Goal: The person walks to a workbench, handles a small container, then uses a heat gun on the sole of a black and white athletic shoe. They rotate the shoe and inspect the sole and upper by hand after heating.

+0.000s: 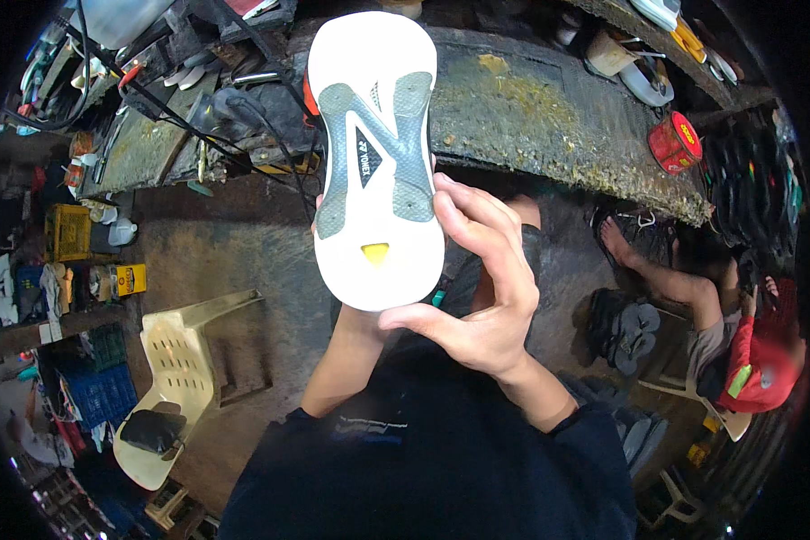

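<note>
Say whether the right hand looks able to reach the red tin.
Probably not now: the right hand is busy at the white-soled shoe, and the red tin sits at the bench's right end, though nothing visible blocks between.

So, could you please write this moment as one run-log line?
Left hand: mostly hidden behind shoe; Right hand: gripping shoe's lower right edge; Shoe: white and grey underside facing camera; Workbench: beyond shoe

Sports shoe (378, 193), held aloft with its white sole fully in view: grey textured panels (413, 203), yellow patch (375, 254) near the lower end.
</note>
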The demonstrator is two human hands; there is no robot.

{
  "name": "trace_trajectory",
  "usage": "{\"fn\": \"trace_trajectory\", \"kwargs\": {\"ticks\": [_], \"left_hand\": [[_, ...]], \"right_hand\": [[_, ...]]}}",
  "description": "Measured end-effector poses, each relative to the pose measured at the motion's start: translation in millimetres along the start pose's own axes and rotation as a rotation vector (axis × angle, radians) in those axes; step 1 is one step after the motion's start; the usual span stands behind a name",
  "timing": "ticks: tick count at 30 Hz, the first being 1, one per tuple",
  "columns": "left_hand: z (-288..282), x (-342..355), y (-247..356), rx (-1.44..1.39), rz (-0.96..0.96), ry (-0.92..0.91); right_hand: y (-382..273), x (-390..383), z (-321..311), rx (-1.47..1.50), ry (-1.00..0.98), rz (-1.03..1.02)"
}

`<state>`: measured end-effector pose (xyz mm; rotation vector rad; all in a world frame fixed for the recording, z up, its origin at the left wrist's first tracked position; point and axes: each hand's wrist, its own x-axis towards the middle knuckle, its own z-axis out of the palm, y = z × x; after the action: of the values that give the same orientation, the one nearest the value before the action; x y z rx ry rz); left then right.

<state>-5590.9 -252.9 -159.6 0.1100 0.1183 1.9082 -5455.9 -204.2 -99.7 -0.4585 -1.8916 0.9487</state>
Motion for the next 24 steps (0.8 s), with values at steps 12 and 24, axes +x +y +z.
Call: {"fn": "trace_trajectory", "kwargs": {"ticks": [12,24], "left_hand": [[-4,1,-2,-0.268,-0.221,-0.008],[7,-2,4,-0.268,-0.203,-0.054]], "right_hand": [[8,0,-12,0.244,-0.008,0.066],[11,-18,-3,0.035,0.238,-0.081]]}}
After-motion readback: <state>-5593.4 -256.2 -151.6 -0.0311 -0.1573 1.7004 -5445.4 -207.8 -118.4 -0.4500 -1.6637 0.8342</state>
